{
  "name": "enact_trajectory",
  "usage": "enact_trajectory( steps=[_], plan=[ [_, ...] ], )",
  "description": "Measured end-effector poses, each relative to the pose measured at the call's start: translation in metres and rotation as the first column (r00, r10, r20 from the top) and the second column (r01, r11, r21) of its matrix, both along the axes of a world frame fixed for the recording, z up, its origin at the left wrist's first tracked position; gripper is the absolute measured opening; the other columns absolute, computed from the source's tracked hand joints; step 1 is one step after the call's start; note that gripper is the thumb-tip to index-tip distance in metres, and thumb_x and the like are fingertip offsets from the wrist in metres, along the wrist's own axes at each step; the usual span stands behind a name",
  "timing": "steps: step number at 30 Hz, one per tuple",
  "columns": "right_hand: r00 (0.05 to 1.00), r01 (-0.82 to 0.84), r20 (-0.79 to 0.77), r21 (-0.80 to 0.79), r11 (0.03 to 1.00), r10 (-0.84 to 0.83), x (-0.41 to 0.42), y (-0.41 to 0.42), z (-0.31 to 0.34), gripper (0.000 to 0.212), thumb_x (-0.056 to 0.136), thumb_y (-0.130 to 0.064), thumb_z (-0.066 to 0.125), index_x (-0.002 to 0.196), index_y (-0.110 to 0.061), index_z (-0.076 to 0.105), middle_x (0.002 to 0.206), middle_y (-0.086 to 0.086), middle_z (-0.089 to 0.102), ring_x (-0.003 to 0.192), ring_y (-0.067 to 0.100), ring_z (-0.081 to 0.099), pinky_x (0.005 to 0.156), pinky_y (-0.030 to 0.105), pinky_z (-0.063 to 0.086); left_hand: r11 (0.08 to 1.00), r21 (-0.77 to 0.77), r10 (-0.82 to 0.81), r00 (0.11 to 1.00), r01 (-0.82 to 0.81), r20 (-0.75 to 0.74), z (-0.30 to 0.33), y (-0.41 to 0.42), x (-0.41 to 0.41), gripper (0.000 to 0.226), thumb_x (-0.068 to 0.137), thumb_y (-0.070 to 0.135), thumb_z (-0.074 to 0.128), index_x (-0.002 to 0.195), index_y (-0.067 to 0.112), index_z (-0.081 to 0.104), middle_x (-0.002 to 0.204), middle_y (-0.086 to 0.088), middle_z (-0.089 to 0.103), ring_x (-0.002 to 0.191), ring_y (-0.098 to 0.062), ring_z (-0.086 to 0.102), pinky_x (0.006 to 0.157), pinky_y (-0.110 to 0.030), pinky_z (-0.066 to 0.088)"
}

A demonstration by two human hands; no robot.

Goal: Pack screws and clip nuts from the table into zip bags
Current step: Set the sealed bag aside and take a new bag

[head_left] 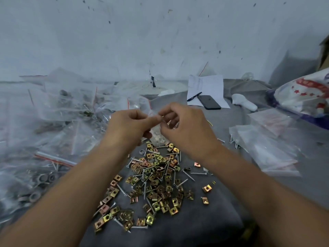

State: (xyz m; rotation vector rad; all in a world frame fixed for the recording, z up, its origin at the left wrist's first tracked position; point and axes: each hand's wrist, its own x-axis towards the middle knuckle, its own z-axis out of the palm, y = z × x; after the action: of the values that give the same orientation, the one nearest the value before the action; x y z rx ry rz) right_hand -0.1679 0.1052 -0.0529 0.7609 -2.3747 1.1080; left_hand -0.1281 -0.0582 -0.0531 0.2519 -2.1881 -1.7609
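A small clear zip bag (156,134) hangs between my hands above the table, with small parts showing in its lower half. My left hand (130,125) pinches its top edge from the left, thumb against forefinger. My right hand (183,125) pinches the same top edge from the right, fingers curled. Below them a loose pile of gold-coloured clip nuts (156,184) mixed with long silver screws (187,175) lies spread on the grey cloth (213,220).
A heap of filled zip bags (58,111) covers the left side, with grey washers (35,195) at its front. Empty bags (263,148) lie at the right. Behind sit a paper sheet (208,84), pen (194,96), black phone (209,102) and a printed sack (302,93).
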Motion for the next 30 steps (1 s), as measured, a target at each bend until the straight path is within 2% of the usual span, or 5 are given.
enact_trajectory(
  steps=[9,12,19,25,30],
  plan=[
    [0.983,0.023,-0.18,0.304,0.952,0.034,0.002,-0.008,0.005,0.023,0.104,-0.027,0.052,0.118,-0.028,0.071,0.108,-0.002,0.071,0.104,0.022,0.062,0.085,0.04,0.05,0.892,-0.433,0.129,0.991,-0.132,-0.036,0.004,-0.003,0.004,0.047,0.088,0.024,0.086,0.122,0.028,0.055,0.069,0.0,0.075,0.044,-0.013,0.07,0.034,-0.021,0.045],
    [0.983,0.009,-0.179,0.31,0.951,0.049,0.002,-0.012,0.004,0.021,0.101,-0.027,0.057,0.12,-0.022,0.066,0.108,0.0,0.065,0.105,0.023,0.058,0.088,0.044,0.049,0.885,-0.437,0.109,0.984,-0.161,-0.142,0.003,-0.002,0.001,0.013,0.098,0.028,0.076,0.11,0.029,0.071,0.064,0.005,0.074,0.043,-0.01,0.069,0.038,-0.018,0.046],
    [0.995,0.09,-0.064,0.137,0.986,-0.081,-0.001,-0.006,-0.001,0.017,0.092,-0.018,0.067,0.108,-0.022,0.067,0.105,-0.003,0.061,0.093,0.016,0.062,0.082,0.037,0.056,0.874,-0.427,0.165,0.968,-0.232,-0.188,0.002,-0.004,0.001,0.021,0.099,0.016,0.073,0.08,0.024,0.079,0.057,0.012,0.071,0.043,-0.006,0.067,0.039,-0.011,0.045],
    [0.993,0.107,-0.03,-0.141,0.984,-0.112,-0.01,0.004,0.007,0.013,0.086,-0.01,0.076,0.091,-0.019,0.068,0.085,-0.007,0.06,0.076,0.007,0.058,0.07,0.026,0.054,0.891,-0.432,0.072,0.983,-0.141,-0.172,-0.001,0.004,-0.002,0.03,0.1,0.02,0.073,0.073,0.034,0.073,0.058,0.006,0.072,0.047,-0.013,0.069,0.051,-0.033,0.061],
    [0.996,-0.085,-0.029,-0.153,0.984,0.082,-0.004,0.005,0.011,0.017,0.09,-0.023,0.079,0.1,-0.02,0.066,0.086,-0.004,0.064,0.076,0.009,0.063,0.07,0.024,0.058,0.875,-0.438,0.111,0.967,-0.203,-0.227,0.006,0.001,0.0,0.02,0.102,0.024,0.071,0.085,0.026,0.081,0.056,0.014,0.07,0.043,-0.004,0.066,0.04,-0.013,0.046]
  ],
)
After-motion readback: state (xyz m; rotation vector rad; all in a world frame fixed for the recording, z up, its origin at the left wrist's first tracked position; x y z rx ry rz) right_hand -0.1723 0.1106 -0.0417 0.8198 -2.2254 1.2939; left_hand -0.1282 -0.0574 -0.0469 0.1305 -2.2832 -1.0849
